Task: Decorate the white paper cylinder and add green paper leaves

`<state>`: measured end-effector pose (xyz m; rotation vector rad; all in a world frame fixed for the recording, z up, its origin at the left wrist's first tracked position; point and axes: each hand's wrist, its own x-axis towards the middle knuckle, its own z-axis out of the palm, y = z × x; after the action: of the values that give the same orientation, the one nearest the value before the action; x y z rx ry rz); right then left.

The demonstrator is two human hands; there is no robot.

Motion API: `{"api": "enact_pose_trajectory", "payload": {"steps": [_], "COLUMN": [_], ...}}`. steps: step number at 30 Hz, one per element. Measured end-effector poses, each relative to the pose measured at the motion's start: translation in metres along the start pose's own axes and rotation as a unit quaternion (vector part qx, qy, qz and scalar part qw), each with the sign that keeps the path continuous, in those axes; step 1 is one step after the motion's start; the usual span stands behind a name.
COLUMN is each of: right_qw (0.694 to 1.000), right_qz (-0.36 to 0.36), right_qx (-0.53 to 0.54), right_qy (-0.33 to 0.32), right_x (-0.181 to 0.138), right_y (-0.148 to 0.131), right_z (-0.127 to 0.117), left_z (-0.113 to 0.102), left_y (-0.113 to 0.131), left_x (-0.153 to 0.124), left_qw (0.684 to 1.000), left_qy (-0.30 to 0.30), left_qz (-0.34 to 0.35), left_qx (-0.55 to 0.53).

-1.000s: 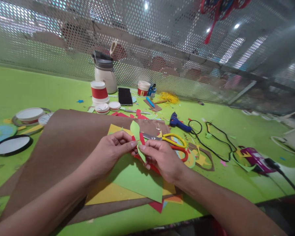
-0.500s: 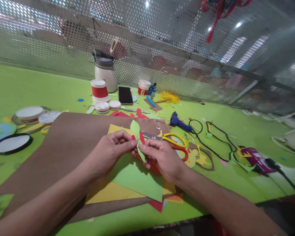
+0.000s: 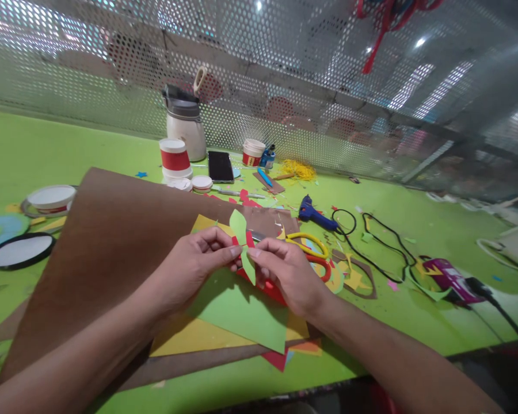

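Between the fingertips of both hands is a small paper cutout [image 3: 238, 225], with two pointed light-green leaf shapes and red pieces at its middle. My left hand [image 3: 194, 256] pinches it from the left, thumb against the red part. From the other side, my right hand [image 3: 291, 276] pinches it near the lower leaf. Just behind the right hand lie scissors with yellow and red handles [image 3: 307, 245], partly hidden by that hand. Below the hands are a green paper sheet [image 3: 242, 316], a yellow sheet [image 3: 181, 339] and a large brown sheet [image 3: 99, 253].
A blue glue gun [image 3: 315, 214] with a black cord lies right of the brown sheet. Farther back stand a white jug [image 3: 185, 126], a red-and-white tub [image 3: 175, 158] and a phone [image 3: 220, 167]. A purple power box [image 3: 453, 282] sits at right. A perforated metal screen [image 3: 242, 75] borders the table.
The brown sheet's left part has risen and curled, its far corner now covering part of the white lids. The hands stay almost in place; the right fingers have shifted slightly on the cutout.
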<state>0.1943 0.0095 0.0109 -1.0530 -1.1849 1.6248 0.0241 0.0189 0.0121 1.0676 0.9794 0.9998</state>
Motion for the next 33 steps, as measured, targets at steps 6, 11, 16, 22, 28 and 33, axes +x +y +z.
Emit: {"api": "enact_pose_trajectory", "payload": {"steps": [6,11,16,22,28,33], "right_qw": [0.999,0.998,0.997,0.998,0.998,0.999], "right_qz": [-0.025,-0.022,-0.034,-0.041,-0.037,-0.032], "right_qx": [-0.045,-0.055,-0.064,-0.055,-0.052,-0.033], "right_qy": [0.008,0.003,0.009,0.009,0.006,0.005], "right_x": [-0.001,-0.002,-0.001,0.000,0.002,0.003], "right_y": [-0.002,-0.001,0.002,0.006,0.008,0.008], "right_z": [0.001,0.001,0.000,0.000,-0.001,-0.001], "left_z": [0.000,-0.001,0.001,0.003,0.001,0.000], "left_y": [-0.002,-0.001,0.000,0.000,-0.004,-0.004], "left_x": [0.000,0.001,-0.001,0.000,0.003,0.003], "left_qw": [1.000,0.998,0.996,0.998,0.999,0.999], "left_qy": [-0.012,-0.034,-0.042,-0.024,-0.016,-0.011], "left_qz": [-0.009,-0.027,-0.049,-0.042,-0.036,-0.033], "left_qx": [0.001,-0.034,-0.068,-0.046,-0.020,-0.018]}}
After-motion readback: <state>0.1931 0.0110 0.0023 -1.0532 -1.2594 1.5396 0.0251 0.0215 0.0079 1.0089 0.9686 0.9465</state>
